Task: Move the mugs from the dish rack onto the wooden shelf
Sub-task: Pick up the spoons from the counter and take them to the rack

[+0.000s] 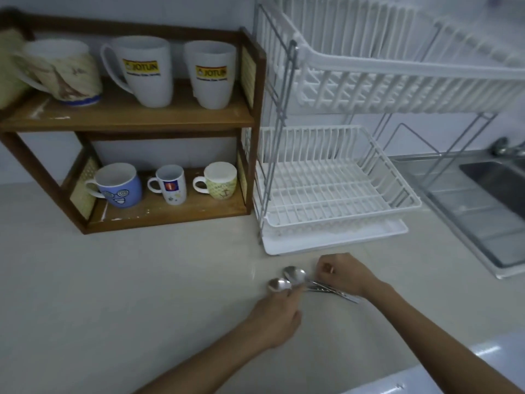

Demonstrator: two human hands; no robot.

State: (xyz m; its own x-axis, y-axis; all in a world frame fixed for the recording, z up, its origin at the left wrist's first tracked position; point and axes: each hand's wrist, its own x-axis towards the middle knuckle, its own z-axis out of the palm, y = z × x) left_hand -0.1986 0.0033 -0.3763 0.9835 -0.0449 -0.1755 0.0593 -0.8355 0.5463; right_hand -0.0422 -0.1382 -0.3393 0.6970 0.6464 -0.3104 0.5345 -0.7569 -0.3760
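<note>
The wooden shelf (127,118) stands at the left and carries several mugs. Its top board has a patterned mug (66,73) and two white Jotun mugs (147,71) (211,73). On its lower board sit a blue mug (119,184), a small white mug (170,184) and a yellow-green mug (218,180). The white two-tier dish rack (335,180) to the right holds no mugs. In front of it, several metal spoons (295,277) lie on the counter. My left hand (277,317) pinches the spoon bowls; my right hand (345,273) is closed over their handles.
A white drip tray (335,240) lies under the rack. A steel sink (494,200) with a tap (505,147) sits at the right. The pale countertop (127,280) spreads in front of the shelf, with its front edge at the lower right.
</note>
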